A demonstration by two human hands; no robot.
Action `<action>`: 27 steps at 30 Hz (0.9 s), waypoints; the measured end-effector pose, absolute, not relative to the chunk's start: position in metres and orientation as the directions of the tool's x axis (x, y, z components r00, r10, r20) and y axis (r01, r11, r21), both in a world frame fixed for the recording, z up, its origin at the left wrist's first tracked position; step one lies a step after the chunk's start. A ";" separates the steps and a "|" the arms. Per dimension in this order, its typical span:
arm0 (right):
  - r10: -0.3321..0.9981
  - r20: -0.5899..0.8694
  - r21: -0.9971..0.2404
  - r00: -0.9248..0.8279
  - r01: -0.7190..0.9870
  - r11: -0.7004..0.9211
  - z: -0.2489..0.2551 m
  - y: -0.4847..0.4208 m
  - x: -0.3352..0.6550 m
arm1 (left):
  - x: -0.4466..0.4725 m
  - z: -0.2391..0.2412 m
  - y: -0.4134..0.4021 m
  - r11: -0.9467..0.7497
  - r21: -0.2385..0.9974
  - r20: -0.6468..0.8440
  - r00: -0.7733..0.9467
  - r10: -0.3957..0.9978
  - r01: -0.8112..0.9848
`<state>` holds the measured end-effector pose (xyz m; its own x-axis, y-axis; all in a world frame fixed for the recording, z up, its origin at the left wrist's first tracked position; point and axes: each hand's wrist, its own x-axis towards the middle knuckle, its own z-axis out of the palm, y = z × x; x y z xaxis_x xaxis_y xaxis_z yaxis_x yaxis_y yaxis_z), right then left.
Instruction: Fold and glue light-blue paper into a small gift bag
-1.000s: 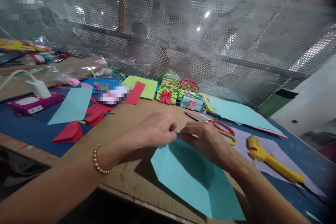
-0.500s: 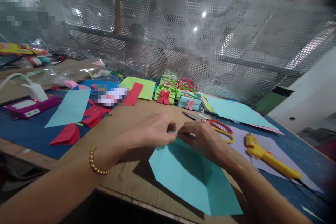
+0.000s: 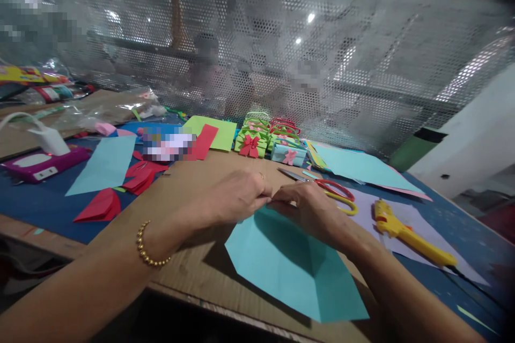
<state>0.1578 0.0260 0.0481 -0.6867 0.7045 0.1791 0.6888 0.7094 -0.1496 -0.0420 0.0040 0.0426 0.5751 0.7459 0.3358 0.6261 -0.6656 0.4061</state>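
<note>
A creased sheet of light-blue paper [image 3: 281, 262] lies in front of me, its near corners raised off the board. My left hand [image 3: 245, 193] pinches the paper's far edge, with thumb and fingers closed. Right beside it, my right hand [image 3: 306, 203] grips the same edge, its fingers nearly touching the left ones. Both hands hide the part of the edge between them. Scissors with red and yellow handles [image 3: 336, 193] lie just beyond my right hand, blades pointing left.
A yellow hot glue gun [image 3: 406, 233] rests on lilac paper [image 3: 434, 246] at the right. Small paper bags with bows [image 3: 251, 144] stand at the back. Red paper pieces [image 3: 98, 206] and a purple power strip [image 3: 44, 163] are at the left. Blue sheets [image 3: 362, 166] lie back right.
My fingers have drawn closer together along the paper's far edge, and the left hand has turned slightly. The whole view has shifted a little; the surrounding things stay put.
</note>
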 end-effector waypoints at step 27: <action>0.737 0.046 -0.040 -0.675 0.736 0.676 0.060 0.026 0.173 | -0.033 0.043 0.003 -0.646 0.402 0.306 0.570 0.762 0.649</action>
